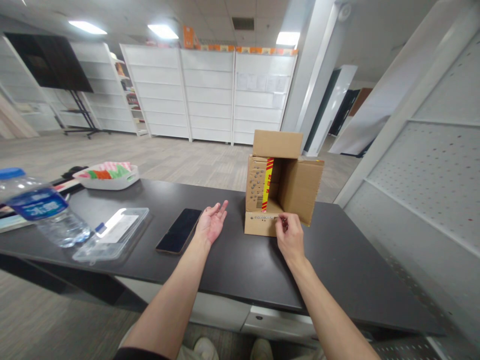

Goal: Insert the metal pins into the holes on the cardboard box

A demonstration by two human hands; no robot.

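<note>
An open cardboard box stands on the dark desk, its opening facing me and its flaps spread out. Small grey round spots dot its left flap, beside a yellow and red tape strip. A row of small marks or bits runs along the lower flap. My right hand is at that flap's right end, fingertips pinched together; what they hold, if anything, is too small to make out. My left hand is palm up with fingers apart, holding nothing, just right of a black phone.
Left of the phone lies a clear plastic case with a white label. A blue-capped water bottle stands farther left. Behind them is a white basket with colourful packets. A perforated white panel borders the desk on the right.
</note>
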